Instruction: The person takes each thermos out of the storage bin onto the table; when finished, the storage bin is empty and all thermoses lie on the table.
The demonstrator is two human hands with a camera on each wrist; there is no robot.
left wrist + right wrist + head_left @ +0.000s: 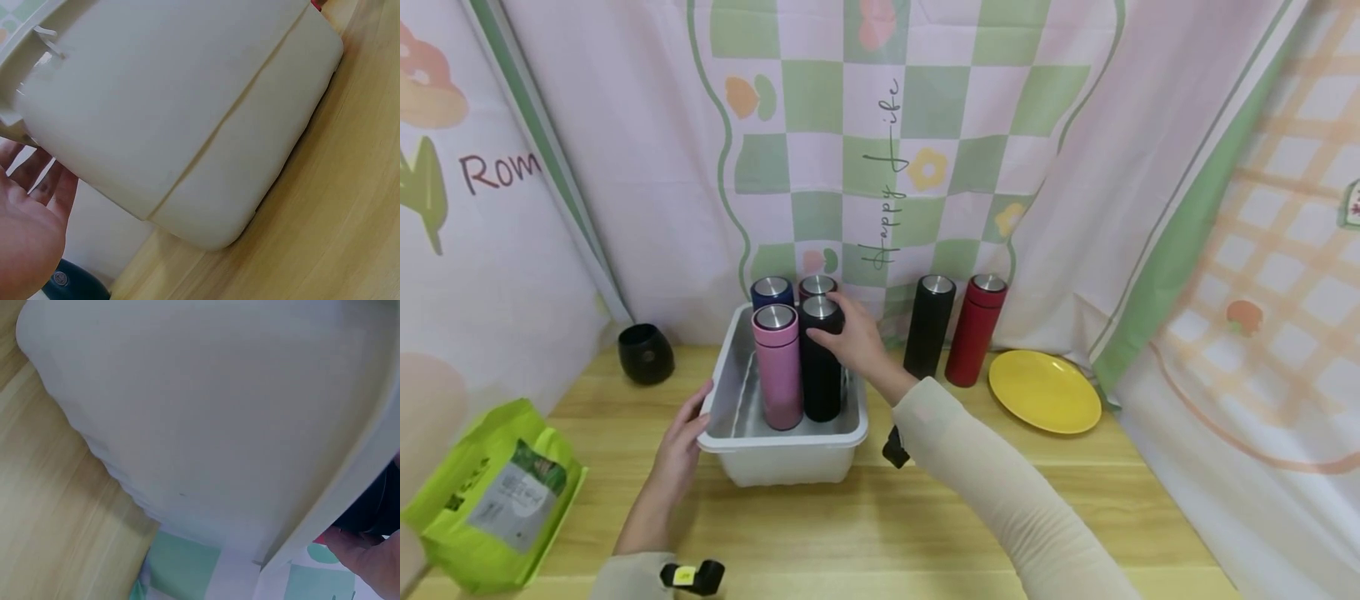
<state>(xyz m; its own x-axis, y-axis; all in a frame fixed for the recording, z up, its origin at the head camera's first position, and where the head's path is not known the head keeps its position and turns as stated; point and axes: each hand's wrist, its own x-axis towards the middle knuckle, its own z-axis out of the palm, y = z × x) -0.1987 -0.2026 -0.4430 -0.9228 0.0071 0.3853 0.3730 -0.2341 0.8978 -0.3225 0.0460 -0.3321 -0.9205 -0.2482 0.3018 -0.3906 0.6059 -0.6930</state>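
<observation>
A white tub (782, 462) stands on the table, holding a pink thermos flask (778, 371), a black flask (822, 375), a dark blue flask (765, 293) and a dark red flask (807, 289). My right hand (850, 337) grips the black flask near its silver-topped lid, thumb and fingers on either side. In the right wrist view, the tub's wall hides most of that flask. My left hand (683, 433) holds the tub's left rim near its front corner. The left wrist view shows its fingers (62, 190) against the tub's outside; its thumb is hidden there.
Right of the tub stand another black flask (929, 329) and a red flask (975, 333). Beside them lies a yellow plate (1045, 392). A black cup (646, 354) is at the back left, and a green bag (497, 496) at the front left. Curtains hang behind the table.
</observation>
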